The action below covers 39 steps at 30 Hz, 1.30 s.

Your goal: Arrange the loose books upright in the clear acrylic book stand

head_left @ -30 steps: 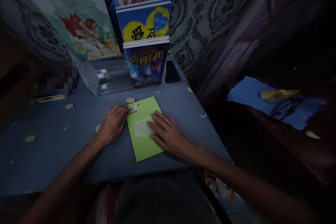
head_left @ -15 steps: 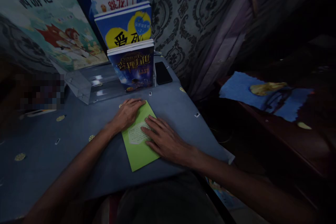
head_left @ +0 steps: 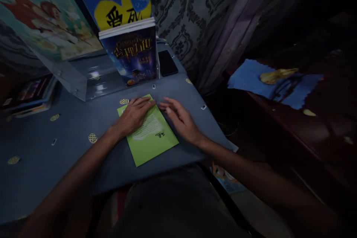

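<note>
A thin green book (head_left: 156,148) with a pale text panel lies on the table, its lower corner toward me. My left hand (head_left: 135,114) rests flat on the upper part of it, fingers stretched toward the top edge, covering some of the text. Just off the book's upper right edge is my right hand (head_left: 180,119), turned on its side with the palm facing left. Its fingers are extended and hold nothing; whether the fingertips touch the book's edge I cannot tell.
Beyond the book, a clear acrylic stand (head_left: 75,85) holds upright books, a dark blue one (head_left: 136,55) in front. A black phone (head_left: 168,63) lies beside it. Stacked books (head_left: 30,95) sit at left. On the right, a dark red surface bears a blue cloth (head_left: 245,78).
My right hand has lifted off the green book's face and moved to its upper right side, uncovering the lower right part. My left hand stays on the book. The view has tilted down.
</note>
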Each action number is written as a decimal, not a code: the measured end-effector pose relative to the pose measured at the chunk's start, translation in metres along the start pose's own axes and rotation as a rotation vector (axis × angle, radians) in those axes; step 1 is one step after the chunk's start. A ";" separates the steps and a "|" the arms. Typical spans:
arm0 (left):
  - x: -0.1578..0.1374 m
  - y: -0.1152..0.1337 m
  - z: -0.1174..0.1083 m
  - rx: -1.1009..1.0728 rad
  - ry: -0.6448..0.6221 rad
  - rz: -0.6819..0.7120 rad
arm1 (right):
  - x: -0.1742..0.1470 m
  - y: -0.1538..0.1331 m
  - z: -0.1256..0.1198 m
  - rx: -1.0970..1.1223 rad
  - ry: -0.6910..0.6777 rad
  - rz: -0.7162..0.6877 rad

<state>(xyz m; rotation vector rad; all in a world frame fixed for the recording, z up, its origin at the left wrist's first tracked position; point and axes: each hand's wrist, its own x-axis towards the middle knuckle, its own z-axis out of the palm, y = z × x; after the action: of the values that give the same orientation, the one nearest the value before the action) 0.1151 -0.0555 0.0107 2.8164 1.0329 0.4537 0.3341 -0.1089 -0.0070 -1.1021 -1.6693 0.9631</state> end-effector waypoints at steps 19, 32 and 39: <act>-0.042 0.098 0.001 -0.175 -0.212 0.265 | 0.002 -0.001 0.000 0.179 0.100 0.018; -0.092 0.088 -0.021 -0.158 -0.224 0.254 | -0.005 -0.006 0.000 -0.230 -0.238 -0.324; -0.142 0.070 -0.049 -0.145 -0.194 0.081 | -0.016 -0.001 -0.001 -0.368 -0.297 -0.465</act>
<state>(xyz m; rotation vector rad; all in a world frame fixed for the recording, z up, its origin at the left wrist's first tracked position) 0.0400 -0.2005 0.0369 2.7153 0.8165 0.2454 0.3381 -0.1247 -0.0096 -0.7589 -2.2838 0.5467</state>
